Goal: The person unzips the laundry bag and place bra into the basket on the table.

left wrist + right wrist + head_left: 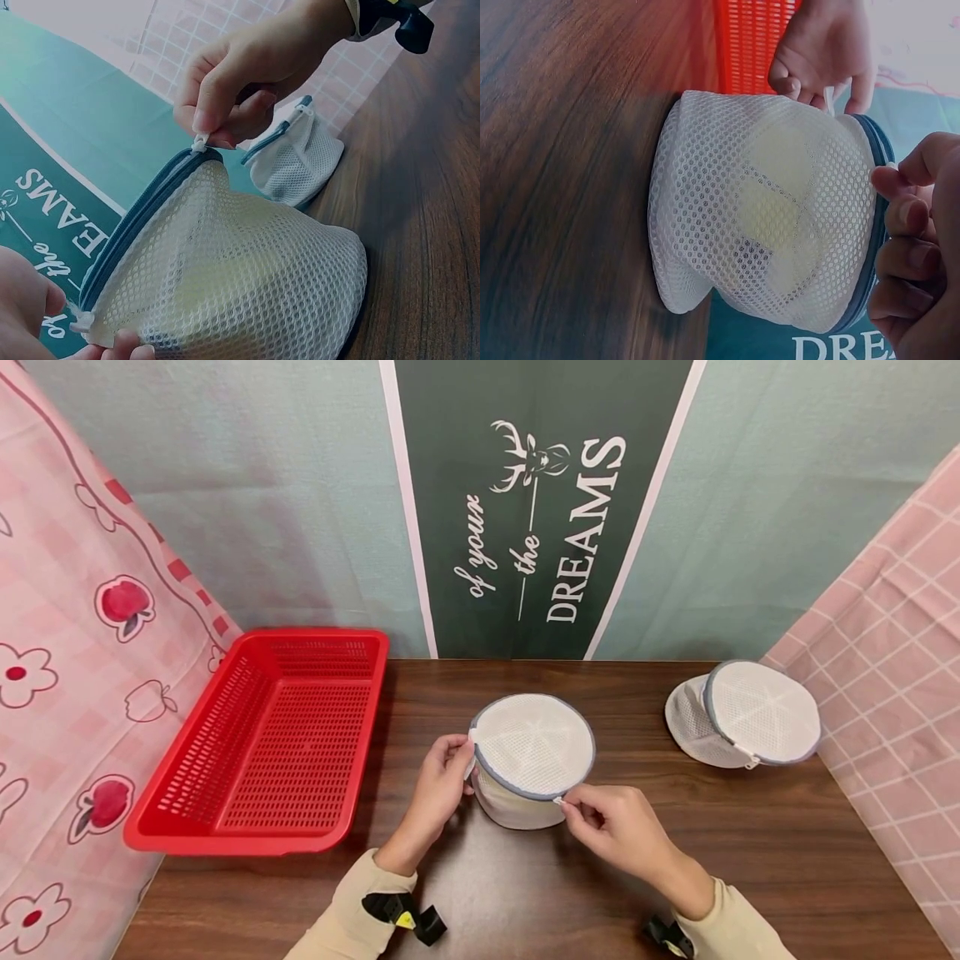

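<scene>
A round white mesh laundry bag [534, 747] with a blue-grey zip rim stands on the table between both hands. Something pale yellow [772, 214] shows through its mesh; what it is cannot be made out. At the bag's left edge, my left hand [442, 777] pinches the rim by a small white tab [82, 322]. My right hand [618, 827] pinches the zip pull [199, 142] at the front right of the rim. In the head view the lid lies flat across the top, and the zip looks closed along the visible front.
To the left sits a red plastic basket [348, 806] with slotted walls. A second white mesh bag [761, 710] stands at the far right, its lid tilted. Fabric curtains [315, 485] border the wooden table [495, 893] at the back and sides.
</scene>
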Available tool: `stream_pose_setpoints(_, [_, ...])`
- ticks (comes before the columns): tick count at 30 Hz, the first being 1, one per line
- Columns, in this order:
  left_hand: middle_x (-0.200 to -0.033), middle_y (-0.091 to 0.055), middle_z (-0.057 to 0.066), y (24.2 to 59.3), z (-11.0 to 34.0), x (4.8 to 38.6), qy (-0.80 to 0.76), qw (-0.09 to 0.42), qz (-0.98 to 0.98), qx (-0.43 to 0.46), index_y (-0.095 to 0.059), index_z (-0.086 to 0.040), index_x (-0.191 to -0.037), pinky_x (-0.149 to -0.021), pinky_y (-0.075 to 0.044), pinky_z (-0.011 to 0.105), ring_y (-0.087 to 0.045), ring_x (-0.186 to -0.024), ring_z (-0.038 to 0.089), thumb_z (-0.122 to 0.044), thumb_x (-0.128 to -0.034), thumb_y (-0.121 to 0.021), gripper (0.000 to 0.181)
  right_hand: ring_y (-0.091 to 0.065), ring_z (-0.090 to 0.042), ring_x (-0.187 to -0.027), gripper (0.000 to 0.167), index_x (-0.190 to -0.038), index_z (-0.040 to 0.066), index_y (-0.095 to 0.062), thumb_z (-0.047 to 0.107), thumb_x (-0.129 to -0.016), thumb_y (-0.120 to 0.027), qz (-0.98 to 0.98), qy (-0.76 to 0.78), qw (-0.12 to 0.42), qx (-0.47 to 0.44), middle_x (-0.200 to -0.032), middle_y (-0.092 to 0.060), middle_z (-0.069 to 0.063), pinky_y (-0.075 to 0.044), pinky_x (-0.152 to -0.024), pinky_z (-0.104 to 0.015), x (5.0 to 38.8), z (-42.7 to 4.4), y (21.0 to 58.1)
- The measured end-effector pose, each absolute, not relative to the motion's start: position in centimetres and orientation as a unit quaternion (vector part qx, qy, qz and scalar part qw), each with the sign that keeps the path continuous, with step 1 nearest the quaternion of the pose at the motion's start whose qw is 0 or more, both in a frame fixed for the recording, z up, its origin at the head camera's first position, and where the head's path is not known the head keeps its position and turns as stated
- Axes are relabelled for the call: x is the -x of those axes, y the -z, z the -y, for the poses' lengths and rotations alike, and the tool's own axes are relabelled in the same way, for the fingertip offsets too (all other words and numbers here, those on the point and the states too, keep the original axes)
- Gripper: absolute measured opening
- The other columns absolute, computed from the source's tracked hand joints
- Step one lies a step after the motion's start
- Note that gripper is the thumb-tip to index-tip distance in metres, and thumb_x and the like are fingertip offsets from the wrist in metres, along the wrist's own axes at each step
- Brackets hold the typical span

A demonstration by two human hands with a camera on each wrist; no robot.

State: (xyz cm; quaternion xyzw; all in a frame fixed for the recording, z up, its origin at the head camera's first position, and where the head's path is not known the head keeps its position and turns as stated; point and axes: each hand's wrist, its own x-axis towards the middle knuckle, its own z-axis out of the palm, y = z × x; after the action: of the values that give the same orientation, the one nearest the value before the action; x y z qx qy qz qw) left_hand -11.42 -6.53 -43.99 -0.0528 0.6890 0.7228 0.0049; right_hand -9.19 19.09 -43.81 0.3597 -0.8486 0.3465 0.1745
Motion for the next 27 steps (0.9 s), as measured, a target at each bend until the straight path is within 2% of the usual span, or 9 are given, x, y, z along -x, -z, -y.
stream_pose_setpoints(18, [-0.104, -0.058, 0.015, 43.8, 6.5, 11.3, -0.718, 0.001, -0.694, 0.059, -0.050, 0.009, -0.125, -0.056, -0.049, 0.024, -0.058, -0.077, 0.017, -0.014, -0.1026, -0.055, 0.033, -0.035, 0.011, -0.058, 0.022, -0.080, 0.026, -0.062, 0.007, -0.084, -0.071, 0.845, -0.340, 0.165, -0.378, -0.063, -0.042, 0.020, -0.030, -0.051, -0.007, 9.1, -18.6, 44.2])
stream_pose_setpoints(23, [-0.090, -0.059, 0.014, 43.5, 6.7, 10.6, -0.713, 0.011, -0.698, 0.062, -0.047, 0.007, -0.119, -0.054, -0.047, 0.024, -0.056, -0.071, 0.017, -0.014, -0.1026, -0.056, 0.028, -0.035, 0.011, -0.058, 0.022, -0.080, 0.027, -0.063, 0.007, -0.084, -0.071, 0.847, -0.339, 0.164, -0.375, -0.063, -0.042, 0.020, -0.030, -0.051, -0.007, 9.0, -18.6, 44.2])
stream_pose_setpoints(27, [-0.079, -0.058, 0.011, 43.3, 7.0, 9.8, -0.698, 0.044, -0.713, 0.049, -0.050, 0.004, -0.109, -0.053, -0.048, 0.027, -0.052, -0.062, 0.016, -0.017, -0.1033, -0.056, 0.023, -0.036, 0.011, -0.058, 0.020, -0.081, 0.026, -0.064, 0.007, -0.084, -0.071, 0.847, -0.337, 0.167, -0.375, -0.063, -0.043, 0.020, -0.030, -0.051, -0.007, 9.0, -18.7, 44.2])
